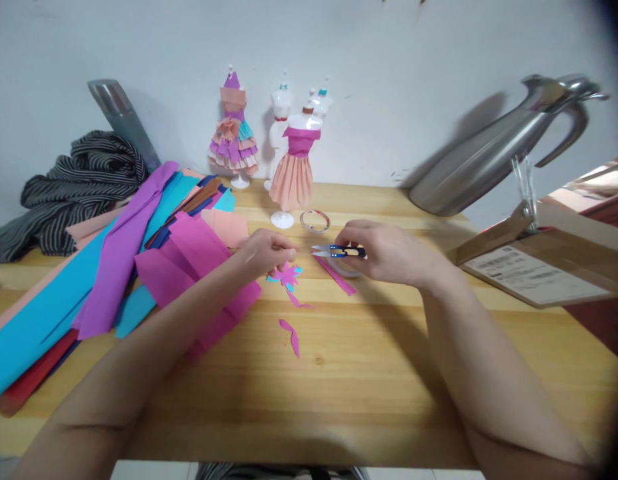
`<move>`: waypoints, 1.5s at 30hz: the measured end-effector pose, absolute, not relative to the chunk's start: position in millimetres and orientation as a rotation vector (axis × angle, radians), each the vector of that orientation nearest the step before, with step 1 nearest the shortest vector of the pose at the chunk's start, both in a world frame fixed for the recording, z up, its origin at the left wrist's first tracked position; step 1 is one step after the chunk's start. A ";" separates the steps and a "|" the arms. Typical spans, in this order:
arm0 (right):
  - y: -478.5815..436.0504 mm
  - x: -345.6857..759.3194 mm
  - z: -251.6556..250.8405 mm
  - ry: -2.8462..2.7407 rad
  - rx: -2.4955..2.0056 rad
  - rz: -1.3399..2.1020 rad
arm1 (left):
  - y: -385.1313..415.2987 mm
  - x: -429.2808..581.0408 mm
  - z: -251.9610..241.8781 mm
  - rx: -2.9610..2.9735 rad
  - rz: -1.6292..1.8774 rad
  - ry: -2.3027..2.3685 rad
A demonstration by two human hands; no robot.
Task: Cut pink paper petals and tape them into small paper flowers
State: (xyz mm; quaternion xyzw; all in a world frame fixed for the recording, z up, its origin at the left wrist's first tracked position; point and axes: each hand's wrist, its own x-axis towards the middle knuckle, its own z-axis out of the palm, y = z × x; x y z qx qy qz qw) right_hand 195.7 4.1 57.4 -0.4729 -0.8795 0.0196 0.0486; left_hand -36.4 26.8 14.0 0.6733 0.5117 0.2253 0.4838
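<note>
My right hand point(383, 250) is wrapped round a pair of small blue-handled thread snips point(339, 251), whose blades point left. Facing it, my left hand point(266, 255) has its fingers pinched at the upper edge of a pink and blue crepe paper flower point(289, 275); the exact grip is partly hidden. A narrow pink paper strip point(341, 279) lies below the snips, beside a roll of tape point(346, 268) partly covered by my right hand. Nearer me lies a curled pink paper scrap point(291, 339).
Crepe paper sheets point(96, 280) in several colours are piled left, with a striped cloth point(83, 180) behind. Small dress forms point(293, 167) in paper dresses stand at the back, near a tape ring point(316, 221). A steel jug point(489, 150) and cardboard box point(549, 260) stand right.
</note>
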 end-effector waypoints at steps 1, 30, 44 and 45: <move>0.9 192.6 58.9 -2.693 -1.412 0.033 | 26.9 -37.1 15.2 1.568 0.529 1.216; 6.0 193.8 52.5 -2.762 -1.607 0.089 | 36.5 -47.1 1.7 1.220 0.411 0.822; -2.5 168.3 46.3 -2.352 -1.256 0.278 | 27.9 -34.8 0.7 1.160 0.609 0.774; -7.6 162.3 47.1 -2.333 -1.190 0.275 | 26.6 -33.7 1.0 1.156 0.629 0.762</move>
